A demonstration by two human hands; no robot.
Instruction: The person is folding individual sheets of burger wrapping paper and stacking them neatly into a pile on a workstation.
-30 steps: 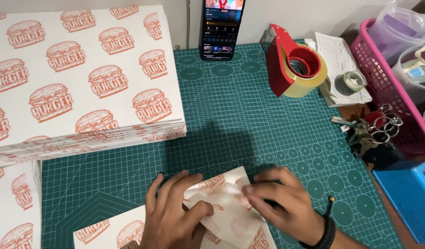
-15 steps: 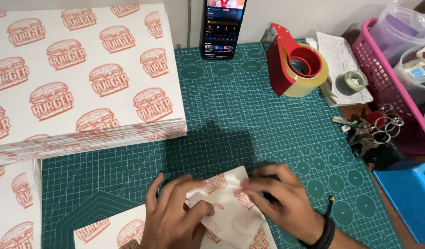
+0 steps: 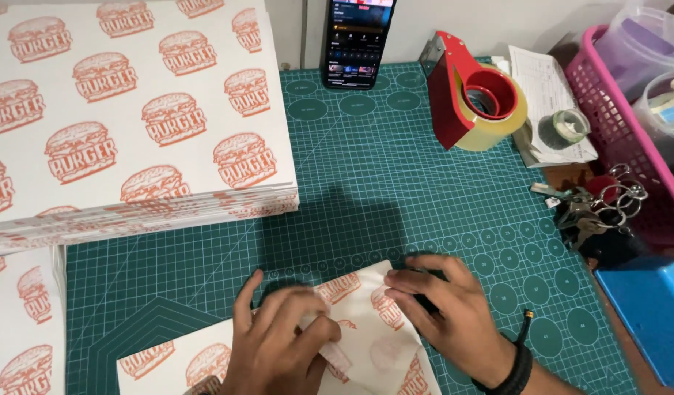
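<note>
The printed paper sheet [image 3: 366, 322] runs off the bottom edge, partly hidden by both hands.

I take this for a small packing or craft workbench. A green gridded cutting mat [image 3: 395, 183] covers the desk. At its left edge sits a thick stack of printed wrapping sheets [image 3: 132, 124]; toward the far right corner I see a red tape dispenser [image 3: 472, 99] and a pink basket [image 3: 622, 132].

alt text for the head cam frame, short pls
Two bare hands press on a white sheet printed with orange burgers on a green cutting mat: left hand over a fold, right hand flat at the sheet's edge. A stack of the same sheets lies at left; a red tape dispenser, a phone and a pink basket sit behind.
</note>
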